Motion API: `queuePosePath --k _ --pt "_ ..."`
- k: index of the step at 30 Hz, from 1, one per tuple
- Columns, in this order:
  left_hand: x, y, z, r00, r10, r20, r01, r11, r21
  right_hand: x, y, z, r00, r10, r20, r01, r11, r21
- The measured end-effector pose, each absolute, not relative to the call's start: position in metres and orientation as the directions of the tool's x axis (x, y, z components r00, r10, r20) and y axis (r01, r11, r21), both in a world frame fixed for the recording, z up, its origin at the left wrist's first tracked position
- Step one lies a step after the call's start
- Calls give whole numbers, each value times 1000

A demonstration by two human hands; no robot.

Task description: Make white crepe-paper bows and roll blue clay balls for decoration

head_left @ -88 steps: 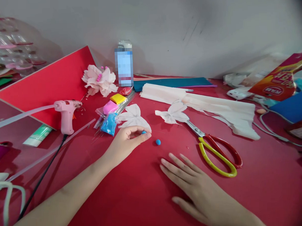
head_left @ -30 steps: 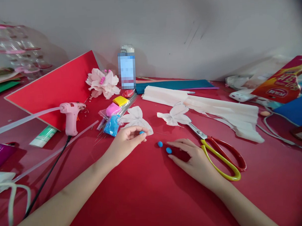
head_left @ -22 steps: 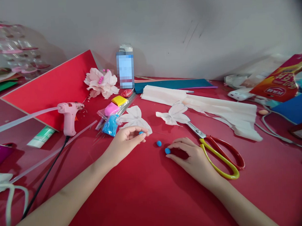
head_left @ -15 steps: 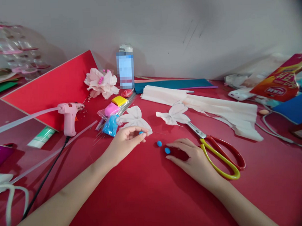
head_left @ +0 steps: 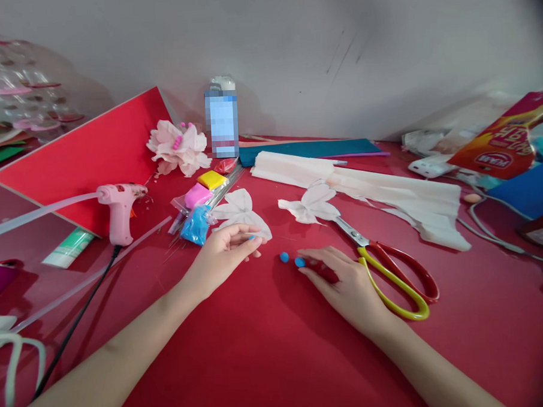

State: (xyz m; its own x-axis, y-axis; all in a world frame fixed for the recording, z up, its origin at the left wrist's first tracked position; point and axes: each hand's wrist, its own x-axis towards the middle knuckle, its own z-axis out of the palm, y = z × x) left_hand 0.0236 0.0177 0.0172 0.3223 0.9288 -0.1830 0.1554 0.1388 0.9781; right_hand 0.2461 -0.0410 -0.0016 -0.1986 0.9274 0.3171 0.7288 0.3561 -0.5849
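My left hand (head_left: 224,256) rests on the red table (head_left: 269,353), fingers curled round a small bit of blue clay that barely shows at the fingertips. My right hand (head_left: 347,281) lies palm down, its fingertips touching a blue clay ball (head_left: 300,262). A second blue clay ball (head_left: 284,257) lies just left of it, between the two hands. Beyond my left hand lies a white paper petal shape (head_left: 241,212).
Red and yellow scissors (head_left: 387,273) lie right of my right hand. Bagged clay blocks (head_left: 198,206), a pink glue gun (head_left: 117,204) with its cord, a paper flower (head_left: 178,146), white crepe paper (head_left: 388,195), a red board (head_left: 80,158) and packets (head_left: 503,142) crowd the back.
My right hand moved from flat on the table up to the second blue ball and nudged it closer to the first ball. My left hand stayed put with its clay.
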Motion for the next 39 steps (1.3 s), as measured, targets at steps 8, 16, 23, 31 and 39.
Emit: queuePosePath --k 8,16,23,31,39 --pt "23 18 12 332 925 -182 34 181 983 250 -29 -2 -195 958 210 726 285 -626" --pt "20 18 11 386 889 -246 -48 285 957 256 -34 -4 -163 919 358 714 361 -600" --pt "37 -7 17 576 783 -236 167 170 971 238 -52 5 -550 629 549 523 772 -361" --pt "27 8 22 303 942 -141 179 89 980 257 -56 -3 -575 666 475 670 716 -193" --pt "27 10 18 240 968 -73 188 28 982 264 -71 3 -732 648 207 642 759 -107"
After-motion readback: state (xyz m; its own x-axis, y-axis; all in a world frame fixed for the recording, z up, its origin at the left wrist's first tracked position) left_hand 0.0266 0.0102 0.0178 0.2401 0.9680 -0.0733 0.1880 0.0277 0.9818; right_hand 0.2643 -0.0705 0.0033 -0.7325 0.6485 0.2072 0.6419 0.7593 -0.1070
